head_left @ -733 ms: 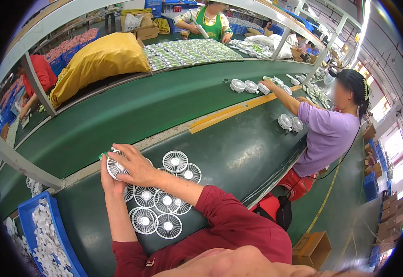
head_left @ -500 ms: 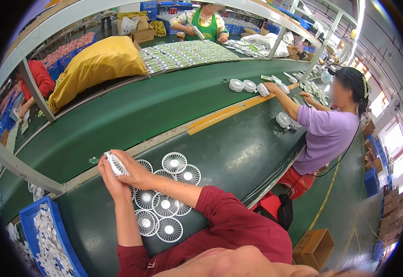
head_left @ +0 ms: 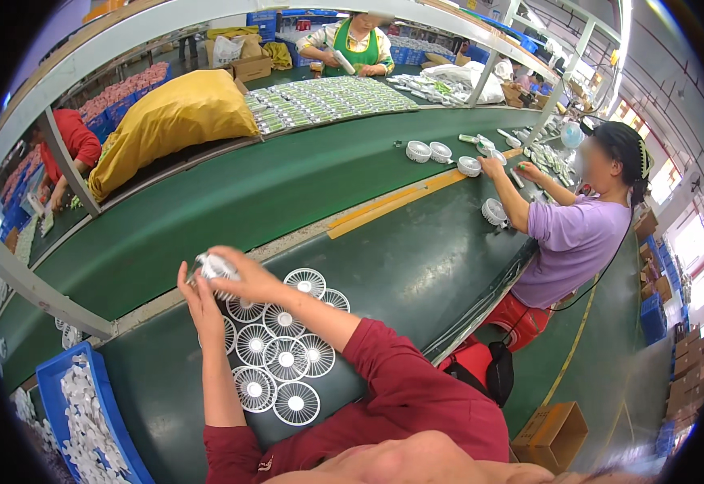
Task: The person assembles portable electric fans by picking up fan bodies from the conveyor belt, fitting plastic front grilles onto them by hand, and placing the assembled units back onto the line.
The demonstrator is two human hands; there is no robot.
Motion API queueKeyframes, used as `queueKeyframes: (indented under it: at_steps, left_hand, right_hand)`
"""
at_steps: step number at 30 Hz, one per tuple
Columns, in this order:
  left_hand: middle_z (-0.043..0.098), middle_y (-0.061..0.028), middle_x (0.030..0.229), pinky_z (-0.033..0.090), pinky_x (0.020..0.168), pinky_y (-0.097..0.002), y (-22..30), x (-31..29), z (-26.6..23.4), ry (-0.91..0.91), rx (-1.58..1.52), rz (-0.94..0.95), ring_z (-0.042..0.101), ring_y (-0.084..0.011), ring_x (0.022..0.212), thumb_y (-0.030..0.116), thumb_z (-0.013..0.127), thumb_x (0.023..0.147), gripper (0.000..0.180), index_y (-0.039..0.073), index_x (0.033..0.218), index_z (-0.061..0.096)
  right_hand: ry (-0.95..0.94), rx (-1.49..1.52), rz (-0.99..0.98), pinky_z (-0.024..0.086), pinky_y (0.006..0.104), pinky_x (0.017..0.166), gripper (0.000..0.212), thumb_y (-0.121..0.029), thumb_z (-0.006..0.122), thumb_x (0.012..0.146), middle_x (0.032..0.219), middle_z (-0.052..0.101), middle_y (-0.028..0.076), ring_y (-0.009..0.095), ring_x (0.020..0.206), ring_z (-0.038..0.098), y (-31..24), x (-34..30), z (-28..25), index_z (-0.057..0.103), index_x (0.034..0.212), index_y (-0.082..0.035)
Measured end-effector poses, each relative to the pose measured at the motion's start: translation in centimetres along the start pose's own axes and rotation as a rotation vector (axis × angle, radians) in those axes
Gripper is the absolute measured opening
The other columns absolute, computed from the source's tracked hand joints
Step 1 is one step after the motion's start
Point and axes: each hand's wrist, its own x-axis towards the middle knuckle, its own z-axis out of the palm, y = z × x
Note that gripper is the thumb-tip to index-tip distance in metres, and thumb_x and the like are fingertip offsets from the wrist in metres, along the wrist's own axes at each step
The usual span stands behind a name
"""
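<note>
Above the left part of the dark green bench, a white round fan head (head_left: pixel 216 269) is raised between my hands, slightly blurred. My right hand (head_left: pixel 245 278) is closed around its right side. My left hand (head_left: pixel 200 310) holds it from the left, fingers pointing up along its edge; some fingertips are hidden. Under and beside my right forearm lie several white round fan grilles (head_left: pixel 285 358) with spoked rings and solid centres, partly overlapping. One grille (head_left: pixel 296 402) lies nearest to me.
A blue bin (head_left: pixel 98 387) of small white parts stands at the left. Beyond the bench runs a green conveyor belt (head_left: pixel 231 234); a yellow sack (head_left: pixel 179 125) sits past it. At the right, a co-worker in a purple top (head_left: pixel 582 234) handles fan heads (head_left: pixel 468 166).
The fan head has moved slightly right and turned between my hands, and my fingers have shifted on it. The co-worker at the right has drawn their hands closer together.
</note>
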Motion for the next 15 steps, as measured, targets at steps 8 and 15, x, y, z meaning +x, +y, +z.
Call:
queueKeyframes:
  at_steps: [8, 15]
  left_hand:
    - [0.045, -0.0182, 0.143, 0.031, 0.110, -0.0454, 3.0, -4.3, -3.7, -0.384, 0.609, 0.130, 0.039, -0.0333, 0.136, 0.023, 0.058, 0.094, 0.043, 0.006, 0.133, 0.050]
    - [0.041, -0.0175, 0.144, 0.024, 0.112, -0.0533, 3.8, -14.3, -5.3, -0.550, 0.968, 0.246, 0.030, -0.0406, 0.139, 0.018, 0.068, 0.083, 0.048, 0.010, 0.128, 0.054]
  right_hand:
    - [0.475, -0.803, -0.030, 0.038, 0.0505, 0.104, 0.060, -0.023, 0.077, 0.075, 0.141, 0.037, 0.027, 0.046, 0.125, 0.041, 4.1, -3.5, -9.4, 0.054, 0.127, -0.006]
    - [-0.002, -0.812, -0.070, 0.032, 0.0487, 0.107, 0.059, -0.041, 0.076, 0.074, 0.135, 0.051, 0.018, 0.036, 0.128, 0.045, 3.2, -10.5, -5.9, 0.061, 0.123, -0.013]
